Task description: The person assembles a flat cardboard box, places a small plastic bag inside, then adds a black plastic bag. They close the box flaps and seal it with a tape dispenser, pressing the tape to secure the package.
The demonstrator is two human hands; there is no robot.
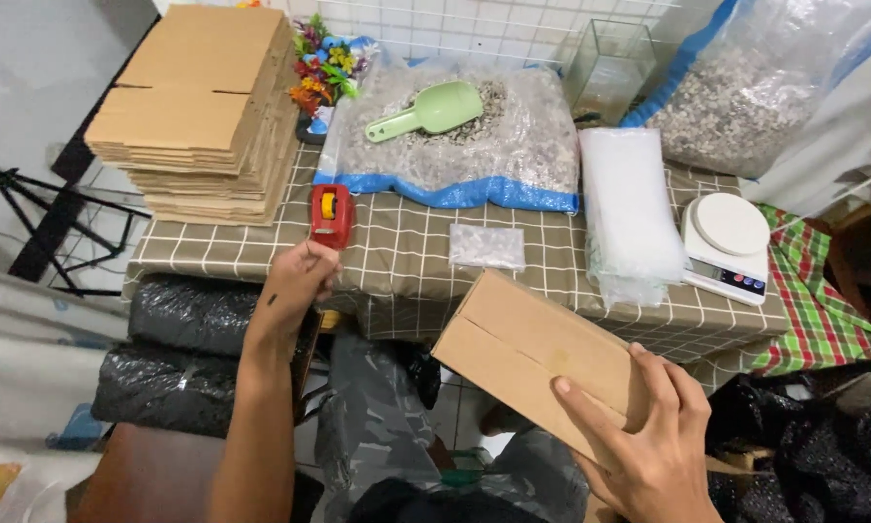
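Fingers of the right hand (648,441) clamp a closed brown cardboard box (542,358) tilted above the lap. Farther out, the left hand (295,281) curls loosely, touching a red tape dispenser (331,215) on the checked tablecloth (406,281).

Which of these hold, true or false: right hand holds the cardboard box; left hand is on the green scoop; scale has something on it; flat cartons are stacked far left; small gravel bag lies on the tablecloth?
1. The right hand holds the cardboard box. True.
2. The left hand is on the green scoop. False: it is at the red tape dispenser.
3. The white scale carries something. False: its platform is bare.
4. Flat cartons are stacked far left. True.
5. A small gravel bag lies on the tablecloth. True.
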